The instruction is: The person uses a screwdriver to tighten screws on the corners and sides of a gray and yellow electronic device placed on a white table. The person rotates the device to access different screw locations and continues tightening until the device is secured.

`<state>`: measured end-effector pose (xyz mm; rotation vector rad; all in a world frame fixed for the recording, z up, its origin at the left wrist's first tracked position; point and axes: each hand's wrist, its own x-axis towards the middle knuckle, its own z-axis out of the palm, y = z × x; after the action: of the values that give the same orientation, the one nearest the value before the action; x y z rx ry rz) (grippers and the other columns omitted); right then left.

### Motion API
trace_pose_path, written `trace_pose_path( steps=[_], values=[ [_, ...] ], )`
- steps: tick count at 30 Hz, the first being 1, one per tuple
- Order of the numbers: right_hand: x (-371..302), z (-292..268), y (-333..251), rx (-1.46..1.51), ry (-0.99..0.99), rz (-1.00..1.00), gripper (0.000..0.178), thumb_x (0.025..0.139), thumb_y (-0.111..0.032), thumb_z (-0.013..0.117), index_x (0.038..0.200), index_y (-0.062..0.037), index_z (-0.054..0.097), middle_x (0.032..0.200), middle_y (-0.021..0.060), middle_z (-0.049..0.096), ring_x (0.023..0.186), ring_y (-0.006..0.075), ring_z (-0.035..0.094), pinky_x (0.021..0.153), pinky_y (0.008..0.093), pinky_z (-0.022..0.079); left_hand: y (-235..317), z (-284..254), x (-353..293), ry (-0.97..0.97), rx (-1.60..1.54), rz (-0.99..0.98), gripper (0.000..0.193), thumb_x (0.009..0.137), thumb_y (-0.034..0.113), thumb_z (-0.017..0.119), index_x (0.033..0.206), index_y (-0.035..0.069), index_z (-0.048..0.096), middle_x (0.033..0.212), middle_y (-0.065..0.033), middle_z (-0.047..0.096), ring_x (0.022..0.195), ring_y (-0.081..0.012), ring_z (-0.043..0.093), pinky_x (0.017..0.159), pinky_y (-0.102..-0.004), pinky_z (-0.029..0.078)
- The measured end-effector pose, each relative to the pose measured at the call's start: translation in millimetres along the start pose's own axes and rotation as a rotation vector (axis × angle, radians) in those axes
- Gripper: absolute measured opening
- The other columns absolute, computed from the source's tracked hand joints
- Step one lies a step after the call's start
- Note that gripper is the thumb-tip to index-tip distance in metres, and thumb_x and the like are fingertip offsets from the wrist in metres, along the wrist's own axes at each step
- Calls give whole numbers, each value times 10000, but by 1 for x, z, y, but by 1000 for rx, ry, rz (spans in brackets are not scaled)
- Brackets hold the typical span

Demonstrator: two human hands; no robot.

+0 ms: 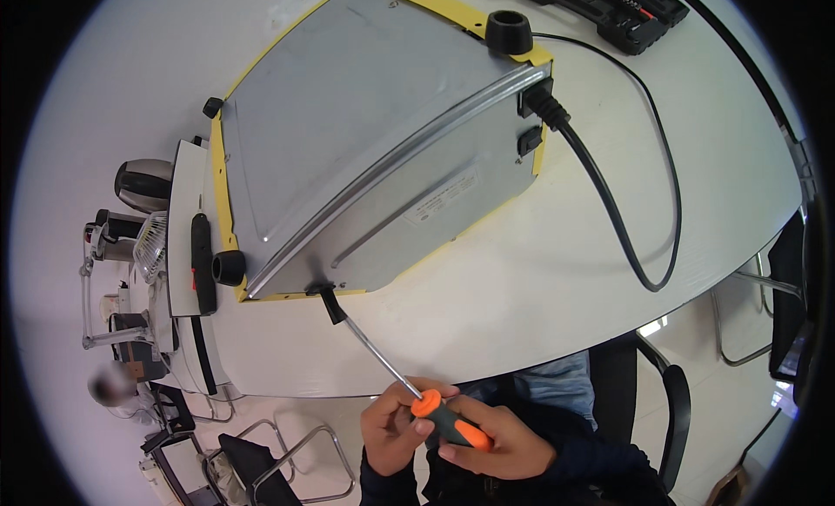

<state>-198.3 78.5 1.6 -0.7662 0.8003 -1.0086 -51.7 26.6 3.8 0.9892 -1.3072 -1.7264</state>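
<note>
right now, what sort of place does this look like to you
Likely a light workshop or lab room, though I can't be certain: a grey metal case with yellow edging sits on a white table, with a black tool kit on the same table.

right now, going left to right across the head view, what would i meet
White fan, black-and-red hand tool, left hand and then right hand, both holding the orange-and-grey screwdriver, black chair armrest, black chair at the far right.
</note>
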Motion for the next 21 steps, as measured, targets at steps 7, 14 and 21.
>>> trace_pose_path(
  steps=[7,14,21],
  values=[
    [-24,-31,-20,-679,449,-182,365,692,-103,622,1011,8,483,773,165,556,582,276,570,522,277,450,11,-2,6,78,147,196,220,766,129,576,882,-50,523,857,-189,582,839,-260,565,767,-352,430],
    [-32,-61,-31,-1036,812,-337,391,655,-4,606,1017,37,467,719,155,525,544,258,537,501,263,432,16,6,24,326,876,641,194,684,68,585,853,-16,538,1000,-203,522,944,-325,508,816,-401,399],
    [-29,-63,-36,-1120,901,-384,358,679,-9,583,1014,44,467,685,139,510,515,218,519,490,250,426,28,8,62,678,1378,961,311,650,68,625,944,37,527,1134,-183,376,1026,-304,377,803,-407,354]
  ],
)
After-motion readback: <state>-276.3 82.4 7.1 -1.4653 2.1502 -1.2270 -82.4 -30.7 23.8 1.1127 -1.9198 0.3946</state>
